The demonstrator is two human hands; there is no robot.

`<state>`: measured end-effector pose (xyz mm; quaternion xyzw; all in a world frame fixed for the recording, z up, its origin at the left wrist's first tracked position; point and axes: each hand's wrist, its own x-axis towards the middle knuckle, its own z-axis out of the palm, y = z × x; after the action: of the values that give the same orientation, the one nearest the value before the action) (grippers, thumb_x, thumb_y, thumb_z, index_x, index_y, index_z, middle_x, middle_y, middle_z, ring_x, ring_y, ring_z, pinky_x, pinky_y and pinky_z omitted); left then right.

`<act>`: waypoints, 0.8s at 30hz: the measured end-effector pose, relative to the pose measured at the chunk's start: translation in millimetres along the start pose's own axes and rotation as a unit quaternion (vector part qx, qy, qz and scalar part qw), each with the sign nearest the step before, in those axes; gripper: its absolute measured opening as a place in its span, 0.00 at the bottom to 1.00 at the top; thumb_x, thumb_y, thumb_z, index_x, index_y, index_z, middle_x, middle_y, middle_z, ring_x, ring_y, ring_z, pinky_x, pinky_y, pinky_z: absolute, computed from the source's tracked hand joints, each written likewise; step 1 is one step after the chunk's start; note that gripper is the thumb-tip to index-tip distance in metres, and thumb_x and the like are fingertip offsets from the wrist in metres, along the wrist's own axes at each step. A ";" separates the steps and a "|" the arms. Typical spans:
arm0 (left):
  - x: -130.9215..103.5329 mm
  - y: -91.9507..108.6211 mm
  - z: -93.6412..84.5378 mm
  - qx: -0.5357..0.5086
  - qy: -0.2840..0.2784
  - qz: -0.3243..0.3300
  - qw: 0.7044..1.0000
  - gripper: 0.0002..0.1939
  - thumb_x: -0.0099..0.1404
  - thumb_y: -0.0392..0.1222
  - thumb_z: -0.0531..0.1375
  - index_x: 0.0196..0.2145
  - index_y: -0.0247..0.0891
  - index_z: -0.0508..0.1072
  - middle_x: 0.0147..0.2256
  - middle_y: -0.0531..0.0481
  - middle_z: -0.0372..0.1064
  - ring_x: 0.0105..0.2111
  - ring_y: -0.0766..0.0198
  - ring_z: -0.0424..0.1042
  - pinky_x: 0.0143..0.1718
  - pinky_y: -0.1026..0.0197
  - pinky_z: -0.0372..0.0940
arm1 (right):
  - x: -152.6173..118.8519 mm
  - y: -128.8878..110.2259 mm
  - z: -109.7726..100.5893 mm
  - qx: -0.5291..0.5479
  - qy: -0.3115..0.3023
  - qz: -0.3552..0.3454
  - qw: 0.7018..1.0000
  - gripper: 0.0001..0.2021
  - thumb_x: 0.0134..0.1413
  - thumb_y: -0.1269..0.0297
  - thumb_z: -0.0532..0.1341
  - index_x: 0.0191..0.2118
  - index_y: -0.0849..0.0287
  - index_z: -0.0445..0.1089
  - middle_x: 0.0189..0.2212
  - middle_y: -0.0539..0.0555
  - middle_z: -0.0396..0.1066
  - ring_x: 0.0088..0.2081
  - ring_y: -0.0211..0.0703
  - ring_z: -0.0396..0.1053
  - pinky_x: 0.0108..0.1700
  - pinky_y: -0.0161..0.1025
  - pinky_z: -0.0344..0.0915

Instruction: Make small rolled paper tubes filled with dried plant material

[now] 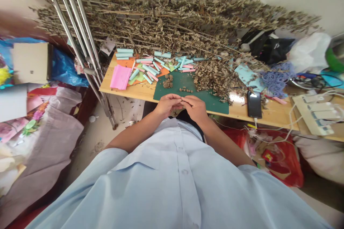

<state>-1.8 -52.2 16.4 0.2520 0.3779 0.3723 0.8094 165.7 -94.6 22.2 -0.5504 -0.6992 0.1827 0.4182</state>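
My left hand (169, 105) and my right hand (195, 107) meet at the fingertips over the front edge of a dark green mat (174, 85). Both are closed in a pinch around something small that I cannot make out. Just beyond them on the mat lie a small brown clump (168, 81) and a short row of little brown balls (186, 89). A heap of dry crumbled leaves (215, 78) covers the mat's right part. Rolled blue and pink papers (150, 68) lie to the left, beside a pink sheet (120, 77).
Long dried leafy stems (161, 25) stretch along the back wall. A phone (254, 104) with a cable lies at the right, near a power strip (313, 112). Metal poles (80, 39) stand left of the wooden table (107, 85). Purple string (278, 78) sits at the right.
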 end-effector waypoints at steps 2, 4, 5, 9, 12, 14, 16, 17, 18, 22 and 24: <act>-2.8 1.7 2.1 0.001 -0.007 0.001 1.000 0.16 0.56 0.37 0.73 0.39 0.28 0.74 0.32 0.43 0.78 0.31 0.60 0.80 0.35 0.58 0.77 | -0.2 0.0 -1.0 -0.014 -0.007 -0.009 1.000 0.11 0.65 0.65 0.61 0.46 0.52 0.81 0.43 0.56 0.79 0.44 0.47 0.77 0.49 0.46 0.74; -4.9 2.4 3.8 0.009 -0.008 0.008 1.000 0.17 0.57 0.37 0.72 0.42 0.29 0.74 0.33 0.42 0.78 0.32 0.59 0.80 0.35 0.58 0.77 | -0.5 -0.3 -1.7 -0.036 -0.015 -0.023 0.999 0.12 0.66 0.66 0.59 0.46 0.53 0.80 0.43 0.57 0.79 0.45 0.48 0.76 0.50 0.46 0.74; -5.6 2.3 4.4 0.016 -0.005 0.013 1.000 0.18 0.58 0.37 0.71 0.44 0.29 0.74 0.33 0.42 0.79 0.33 0.58 0.80 0.35 0.57 0.77 | -0.5 -0.5 -1.9 -0.050 -0.019 -0.028 0.998 0.13 0.67 0.67 0.57 0.46 0.54 0.80 0.43 0.58 0.79 0.45 0.48 0.76 0.50 0.46 0.73; -7.5 0.0 5.8 0.045 -0.005 0.027 0.999 0.22 0.58 0.37 0.71 0.48 0.30 0.71 0.34 0.42 0.79 0.34 0.58 0.81 0.35 0.57 0.76 | 0.3 -1.4 -3.6 -0.091 -0.037 -0.041 0.994 0.12 0.67 0.68 0.56 0.43 0.56 0.79 0.42 0.59 0.79 0.45 0.50 0.75 0.49 0.47 0.71; -8.4 -1.3 6.0 0.036 -0.021 0.015 0.999 0.23 0.57 0.38 0.72 0.48 0.31 0.71 0.35 0.41 0.80 0.34 0.56 0.81 0.34 0.58 0.76 | 1.0 -3.0 -4.9 -0.075 -0.035 -0.036 0.996 0.11 0.67 0.68 0.56 0.40 0.56 0.76 0.39 0.58 0.78 0.42 0.48 0.74 0.47 0.45 0.70; -8.9 -1.1 6.1 0.023 -0.029 0.005 0.999 0.23 0.57 0.39 0.72 0.47 0.31 0.71 0.35 0.40 0.80 0.33 0.56 0.81 0.34 0.59 0.76 | 0.9 -5.2 -4.9 -0.054 -0.019 -0.024 0.998 0.10 0.67 0.68 0.56 0.38 0.56 0.75 0.37 0.57 0.76 0.40 0.47 0.73 0.45 0.44 0.69; -9.4 -0.3 6.3 0.011 -0.041 -0.007 0.999 0.20 0.58 0.42 0.72 0.44 0.31 0.72 0.35 0.40 0.79 0.32 0.57 0.81 0.33 0.59 0.76 | 0.3 -8.1 -3.9 -0.037 -0.003 -0.014 0.999 0.10 0.68 0.67 0.56 0.37 0.56 0.74 0.35 0.56 0.76 0.39 0.46 0.73 0.44 0.44 0.69; -9.7 0.0 6.3 0.006 -0.051 -0.018 0.999 0.19 0.59 0.44 0.72 0.42 0.30 0.73 0.35 0.39 0.79 0.31 0.58 0.80 0.33 0.60 0.76 | 0.1 -9.4 -3.2 -0.029 0.007 -0.011 1.000 0.10 0.68 0.66 0.56 0.36 0.55 0.74 0.35 0.55 0.75 0.39 0.46 0.72 0.44 0.44 0.69; -10.0 0.4 6.0 0.000 -0.065 -0.032 0.997 0.18 0.60 0.45 0.71 0.41 0.29 0.74 0.34 0.39 0.79 0.31 0.59 0.80 0.33 0.60 0.76 | 0.0 -10.6 -2.5 -0.018 0.018 -0.011 1.000 0.10 0.68 0.66 0.57 0.36 0.55 0.74 0.35 0.55 0.75 0.39 0.46 0.72 0.45 0.44 0.69; -10.4 0.6 2.6 -0.041 -0.106 -0.072 0.991 0.17 0.62 0.47 0.70 0.38 0.28 0.77 0.33 0.40 0.78 0.32 0.59 0.80 0.36 0.60 0.76 | 0.3 -12.9 -0.8 0.021 0.038 -0.022 0.999 0.07 0.66 0.63 0.61 0.38 0.53 0.78 0.37 0.55 0.74 0.41 0.46 0.72 0.48 0.46 0.70; -10.5 0.4 -0.1 -0.059 -0.118 -0.075 0.988 0.17 0.62 0.47 0.70 0.38 0.28 0.77 0.34 0.40 0.78 0.33 0.60 0.80 0.38 0.59 0.76 | 0.2 -13.9 -0.4 0.030 0.035 -0.018 0.999 0.07 0.64 0.62 0.63 0.39 0.51 0.80 0.37 0.54 0.73 0.41 0.46 0.72 0.47 0.46 0.70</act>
<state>-6.7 -60.2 21.1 0.2167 0.2746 0.3002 0.8874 157.5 -99.1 32.4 -0.5311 -0.6880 0.1767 0.4620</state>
